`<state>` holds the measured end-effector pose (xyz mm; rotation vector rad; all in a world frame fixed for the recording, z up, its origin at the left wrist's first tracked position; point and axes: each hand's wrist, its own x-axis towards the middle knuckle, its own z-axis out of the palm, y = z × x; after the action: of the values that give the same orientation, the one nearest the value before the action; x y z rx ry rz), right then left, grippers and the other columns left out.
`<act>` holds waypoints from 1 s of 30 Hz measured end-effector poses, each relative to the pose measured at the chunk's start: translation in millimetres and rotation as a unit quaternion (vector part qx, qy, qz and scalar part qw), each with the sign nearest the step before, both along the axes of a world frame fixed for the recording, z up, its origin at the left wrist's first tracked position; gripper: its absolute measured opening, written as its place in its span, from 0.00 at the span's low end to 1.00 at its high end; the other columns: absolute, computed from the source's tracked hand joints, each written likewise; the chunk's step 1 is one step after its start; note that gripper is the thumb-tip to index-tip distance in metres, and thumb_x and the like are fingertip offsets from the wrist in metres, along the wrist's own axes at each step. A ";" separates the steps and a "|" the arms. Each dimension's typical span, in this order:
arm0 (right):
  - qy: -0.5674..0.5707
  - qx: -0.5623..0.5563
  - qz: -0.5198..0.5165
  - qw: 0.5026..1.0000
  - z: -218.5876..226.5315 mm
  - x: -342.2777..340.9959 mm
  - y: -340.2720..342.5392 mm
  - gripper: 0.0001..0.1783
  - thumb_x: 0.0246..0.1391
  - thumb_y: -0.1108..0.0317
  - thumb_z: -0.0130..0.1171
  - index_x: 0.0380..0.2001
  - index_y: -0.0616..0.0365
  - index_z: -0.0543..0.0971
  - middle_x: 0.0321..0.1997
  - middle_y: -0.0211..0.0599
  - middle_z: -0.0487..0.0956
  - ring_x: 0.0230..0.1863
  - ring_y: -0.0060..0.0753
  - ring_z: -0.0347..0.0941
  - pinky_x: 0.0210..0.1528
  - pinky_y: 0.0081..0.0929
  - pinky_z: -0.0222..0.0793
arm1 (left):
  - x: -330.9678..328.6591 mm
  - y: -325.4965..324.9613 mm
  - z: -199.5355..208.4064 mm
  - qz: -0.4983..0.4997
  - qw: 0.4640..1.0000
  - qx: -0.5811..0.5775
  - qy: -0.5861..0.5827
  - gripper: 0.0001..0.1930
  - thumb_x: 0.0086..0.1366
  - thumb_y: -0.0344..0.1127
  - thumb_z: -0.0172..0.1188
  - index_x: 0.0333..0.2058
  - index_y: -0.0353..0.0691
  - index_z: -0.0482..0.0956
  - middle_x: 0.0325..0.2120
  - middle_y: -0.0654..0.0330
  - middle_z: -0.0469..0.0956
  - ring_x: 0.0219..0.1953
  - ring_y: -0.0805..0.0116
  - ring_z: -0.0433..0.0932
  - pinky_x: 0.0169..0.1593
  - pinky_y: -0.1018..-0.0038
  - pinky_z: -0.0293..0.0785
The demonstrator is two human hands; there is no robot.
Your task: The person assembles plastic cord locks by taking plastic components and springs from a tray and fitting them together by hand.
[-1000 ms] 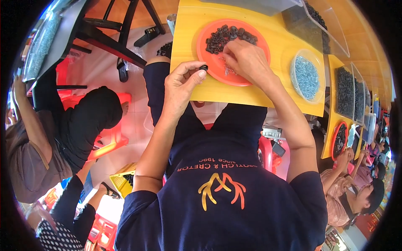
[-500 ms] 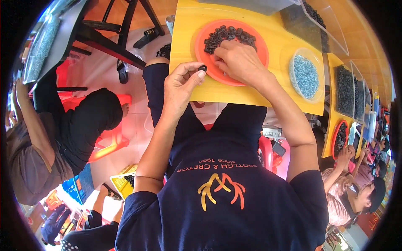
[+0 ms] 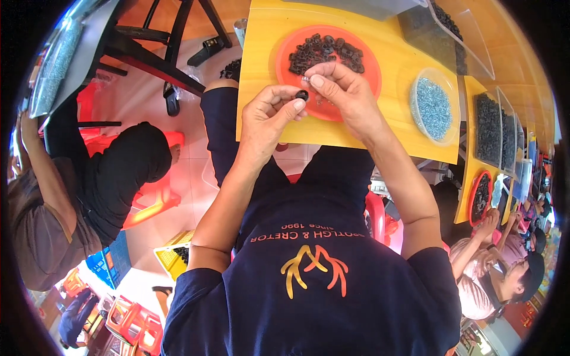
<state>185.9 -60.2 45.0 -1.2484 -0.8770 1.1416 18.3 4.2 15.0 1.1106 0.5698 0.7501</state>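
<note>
My left hand [image 3: 268,115] pinches a small round black plastic part [image 3: 302,95] between thumb and fingers, just off the near left side of the orange-red plate [image 3: 373,74]. Close above it, my right hand [image 3: 351,101] has a tiny shiny silvery piece [image 3: 306,79] at its thumb and fingertips; its exact kind is too small to tell. The two pieces are near each other but apart. Behind my hands, a heap of small black plastic parts [image 3: 317,52] lies on the plate, and a few tiny shiny bits show near its front.
The plate stands on a yellow table [image 3: 392,127]. To its right is a clear round tub [image 3: 454,121] of small bluish-silver pieces. Clear bins [image 3: 475,44] with black parts stand at the far right. Co-workers sit on both sides; a yellow basket [image 3: 172,261] is on the floor.
My right hand has come back from the black heap toward my left hand, now with a tiny shiny piece at its fingertips. My left hand has moved slightly right with the black part.
</note>
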 end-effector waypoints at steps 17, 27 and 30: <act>-0.239 0.016 0.042 0.970 18.1 12.0 -14.9 0.08 0.58 0.69 0.63 0.39 0.62 0.81 0.35 0.29 0.82 0.36 0.15 0.75 0.39 0.19 0.71 | -3.7 -2.8 0.4 -0.014 0.999 0.036 0.011 0.10 0.65 0.26 0.62 0.45 0.32 0.78 0.36 0.62 0.81 0.37 0.77 0.78 0.42 0.80 0.75; -0.278 -0.018 0.084 0.957 17.1 10.3 -16.7 0.09 0.57 0.67 0.65 0.36 0.61 0.81 0.28 0.26 0.80 0.30 0.15 0.71 0.34 0.19 0.69 | -8.9 -2.8 -0.8 -0.082 0.996 0.015 0.026 0.08 0.63 0.26 0.64 0.42 0.34 0.80 0.31 0.63 0.80 0.33 0.79 0.77 0.38 0.80 0.73; -0.288 -0.040 0.078 0.953 13.0 8.9 -13.0 0.12 0.57 0.63 0.65 0.36 0.62 0.80 0.25 0.27 0.77 0.28 0.15 0.69 0.32 0.20 0.67 | -13.4 -0.3 -5.1 -0.105 0.994 -0.034 -0.014 0.08 0.63 0.27 0.64 0.42 0.35 0.80 0.30 0.64 0.80 0.32 0.78 0.78 0.37 0.81 0.74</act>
<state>194.8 -73.2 58.0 -1.6407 -1.3939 0.9481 5.0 3.9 9.9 1.0761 0.4439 0.5593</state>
